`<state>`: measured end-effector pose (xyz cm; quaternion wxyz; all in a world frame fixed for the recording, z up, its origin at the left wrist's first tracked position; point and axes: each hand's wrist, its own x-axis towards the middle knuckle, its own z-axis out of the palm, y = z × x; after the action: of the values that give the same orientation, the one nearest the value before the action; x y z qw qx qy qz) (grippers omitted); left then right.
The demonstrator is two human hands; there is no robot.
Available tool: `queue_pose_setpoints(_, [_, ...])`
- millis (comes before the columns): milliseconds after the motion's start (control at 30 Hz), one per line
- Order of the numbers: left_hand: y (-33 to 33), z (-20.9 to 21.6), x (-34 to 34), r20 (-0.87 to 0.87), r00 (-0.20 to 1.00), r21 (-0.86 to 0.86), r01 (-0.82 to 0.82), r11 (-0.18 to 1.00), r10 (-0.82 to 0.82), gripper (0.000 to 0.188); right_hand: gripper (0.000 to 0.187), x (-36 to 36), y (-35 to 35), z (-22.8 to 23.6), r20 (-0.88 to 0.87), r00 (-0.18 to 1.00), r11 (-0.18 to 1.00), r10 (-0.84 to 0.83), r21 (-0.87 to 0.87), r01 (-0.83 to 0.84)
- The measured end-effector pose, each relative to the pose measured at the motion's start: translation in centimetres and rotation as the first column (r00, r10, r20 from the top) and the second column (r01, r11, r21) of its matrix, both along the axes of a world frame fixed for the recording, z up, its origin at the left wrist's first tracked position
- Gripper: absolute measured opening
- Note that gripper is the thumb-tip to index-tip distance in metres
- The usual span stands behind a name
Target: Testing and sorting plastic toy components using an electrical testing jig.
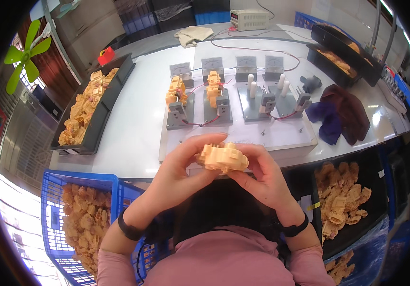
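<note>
Between my two hands, above the near edge of the bench, is a cream plastic gearbox-like part [224, 158]. My left hand [186, 164] grips its left end with thumb and fingers. On its right end, my right hand [257, 174] closes the same way. Beyond them stands a white test board [190, 143] with grey fixtures and analog meters. Similar cream parts sit on the two left fixtures, one on the far left [176, 91] and another beside it [212, 89]. The two right fixtures, including this grey plate with white posts [252, 108], carry no cream part.
A black tray [101, 131] of cream parts lies at left. Blue crate [114, 190] and black bin [379, 190] with more parts flank me below the bench. Dark cloths [348, 114] lie at right, near stacked black trays [340, 43]. A power supply [250, 20] stands behind.
</note>
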<state>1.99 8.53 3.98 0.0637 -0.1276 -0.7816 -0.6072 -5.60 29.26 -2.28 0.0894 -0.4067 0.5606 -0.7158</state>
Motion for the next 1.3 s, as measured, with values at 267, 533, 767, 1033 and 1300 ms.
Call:
queue_pose_setpoints(267, [2.3, 1.8, -0.1, -0.094, 0.994, -0.194, -0.063, 0.979, 0.046, 0.076, 0.042, -0.1, 0.7, -1.1, 0.194, 0.968, 0.987, 0.161, -0.049, -0.155])
queue_pose_setpoints(533, [3.2, 2.1, -0.6, -0.259, 0.964, -0.338, -0.144, 0.93, 0.056, 0.079, 0.048, -0.2, 0.6, -1.6, 0.326, 0.923, 0.969, 0.205, -0.2, -0.145])
queue_pose_setpoints(767, [2.8, 2.3, 0.8, -0.492, 0.846, -0.411, -0.433, 0.802, 0.205, 0.071, 0.054, -1.6, 1.4, -2.8, 0.503, 0.836, 0.947, 0.22, -0.315, -0.059])
queue_pose_setpoints(1033, [4.8, 2.4, 0.4, 0.017, 0.998, 0.073, -0.062, 0.995, 0.06, 0.081, 0.046, -1.6, 0.7, -0.2, -0.324, 0.841, 0.897, -0.434, -0.069, 0.437])
queue_pose_setpoints(1300, [3.0, 0.4, -1.5, 0.163, 0.982, 0.454, -0.16, 0.877, 0.094, 0.052, 0.042, -2.2, -0.2, 2.0, -0.658, 0.58, 0.852, -0.48, -0.191, 0.488])
